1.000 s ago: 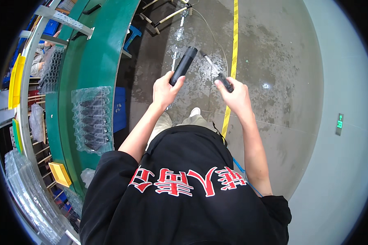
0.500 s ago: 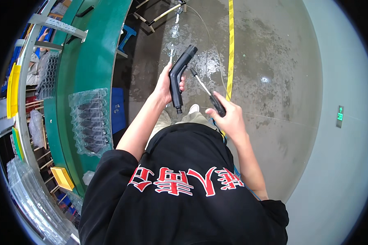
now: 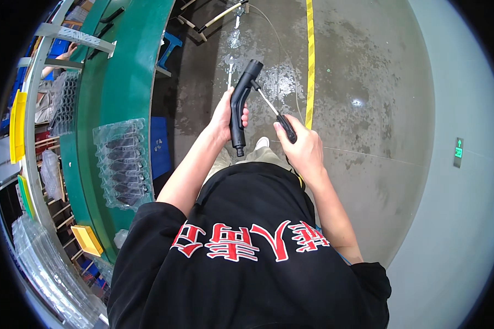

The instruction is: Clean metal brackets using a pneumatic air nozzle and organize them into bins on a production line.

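Observation:
My left hand (image 3: pixel 221 116) is wrapped round a bent black spray-gun-like handle (image 3: pixel 237 104), a tube with a wide collar at its upper end and a narrow threaded stub at its lower end. In my right hand (image 3: pixel 305 149) is a screwdriver-like tool (image 3: pixel 286 128) with a black grip, a thin metal shaft and a dark piece at its tip. That tip meets the side of the black handle just below the collar; whether it sits in an opening there I cannot tell. Both things are held in the air in front of my body.
On my left runs a green workbench (image 3: pixel 129 71) bearing a clear plastic blister tray (image 3: pixel 122 164) with dark parts. A blue stool (image 3: pixel 170 50) and a blue bin (image 3: pixel 159 147) stand beside it. Another person's hand (image 3: pixel 67 53) shows beyond. Yellow tape (image 3: pixel 311 66) crosses the wet floor.
My right hand has moved left and slightly up, bringing the tool's tip from a gap away onto the black handle. My left hand has stayed nearly in place, the handle turned slightly.

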`<action>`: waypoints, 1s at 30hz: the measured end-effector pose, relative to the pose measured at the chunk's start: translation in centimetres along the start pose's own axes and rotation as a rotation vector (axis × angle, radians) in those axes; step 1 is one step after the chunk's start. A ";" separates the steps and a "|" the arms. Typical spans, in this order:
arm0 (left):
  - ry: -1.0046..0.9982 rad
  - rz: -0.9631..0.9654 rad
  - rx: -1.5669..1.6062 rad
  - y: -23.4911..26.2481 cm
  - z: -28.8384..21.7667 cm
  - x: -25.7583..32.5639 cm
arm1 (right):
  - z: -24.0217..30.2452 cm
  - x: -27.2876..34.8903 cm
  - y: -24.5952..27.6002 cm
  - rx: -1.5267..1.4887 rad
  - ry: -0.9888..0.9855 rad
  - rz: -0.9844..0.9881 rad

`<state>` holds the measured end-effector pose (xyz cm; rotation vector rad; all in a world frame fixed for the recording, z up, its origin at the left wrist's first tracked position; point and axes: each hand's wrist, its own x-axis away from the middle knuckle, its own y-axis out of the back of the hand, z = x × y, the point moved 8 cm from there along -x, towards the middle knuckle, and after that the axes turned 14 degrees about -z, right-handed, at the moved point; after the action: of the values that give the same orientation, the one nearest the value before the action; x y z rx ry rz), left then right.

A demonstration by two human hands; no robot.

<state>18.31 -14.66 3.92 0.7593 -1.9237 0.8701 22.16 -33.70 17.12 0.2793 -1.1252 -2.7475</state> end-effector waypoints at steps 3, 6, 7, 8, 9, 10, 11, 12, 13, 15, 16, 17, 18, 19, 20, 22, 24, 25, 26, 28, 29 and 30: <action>0.009 0.010 0.004 -0.5 0.5 0.5 | -0.5 -0.8 -0.2 0.030 -0.027 -0.031; 0.021 0.023 0.003 -1.0 1.1 1.0 | -1.1 -1.7 0.0 0.064 -0.057 -0.066; 0.016 0.066 -0.026 -1.5 1.3 1.4 | -1.1 -2.0 0.3 0.041 -0.077 -0.066; 0.011 0.109 -0.056 -2.0 1.5 1.8 | -1.2 -2.4 0.6 0.018 -0.097 -0.067; 0.006 0.152 -0.087 -2.5 1.7 2.2 | -1.3 -2.7 1.0 -0.005 -0.118 -0.068; 0.002 0.195 -0.118 -2.8 1.9 2.4 | -1.5 -2.8 1.3 -0.028 -0.139 -0.068; 0.001 0.192 -0.116 -2.8 1.9 2.3 | -1.6 -2.6 1.5 -0.029 -0.138 -0.066; -0.012 0.173 -0.080 -2.6 1.6 1.9 | -1.6 -2.1 1.6 -0.065 -0.131 -0.026; -0.023 0.156 -0.043 -2.6 1.2 1.4 | -1.6 -1.4 1.8 -0.098 -0.125 0.012; -0.047 0.119 0.031 -2.5 0.5 0.5 | -1.3 0.0 2.0 -0.165 -0.112 0.092; -0.046 0.117 0.030 -2.4 0.3 0.2 | -1.0 0.8 1.9 -0.161 -0.056 0.110; -0.069 0.118 0.021 -2.3 -0.1 -0.1 | -0.8 1.8 1.5 -0.157 0.001 0.128; -0.093 0.119 0.012 -2.1 -0.4 -0.3 | -0.8 2.6 1.4 -0.159 -0.001 0.132; -0.117 0.119 0.004 -1.9 -0.7 -0.5 | -0.4 3.5 1.2 -0.166 0.025 0.149; -0.141 0.119 -0.004 -1.7 -1.1 -0.7 | 0.1 4.2 1.0 -0.172 0.051 0.166; -0.084 0.155 0.030 -1.5 -1.4 -1.0 | 0.7 4.9 1.0 -0.167 0.045 0.193; 0.033 0.238 0.092 -1.7 -1.4 -1.0 | 1.2 5.4 1.1 -0.149 0.028 0.237; 0.091 0.280 0.123 -1.8 -1.4 -1.0 | 1.4 5.6 1.1 -0.140 0.020 0.258; 0.091 0.277 0.123 -1.7 -1.6 -1.4 | 1.6 5.7 1.4 -0.142 0.020 0.261; 0.124 0.282 0.141 -1.5 -1.8 -2.2 | 2.1 5.8 1.9 -0.113 0.034 0.265; 0.140 0.285 0.151 -1.4 -1.8 -2.5 | 2.3 5.8 2.1 -0.099 0.042 0.267; 0.156 0.288 0.160 -1.1 -1.8 -2.7 | 2.5 5.7 2.1 -0.084 0.050 0.269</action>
<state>21.20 -13.38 2.55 0.4946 -1.8664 1.2345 16.22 -34.76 19.74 0.1709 -0.9544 -2.5281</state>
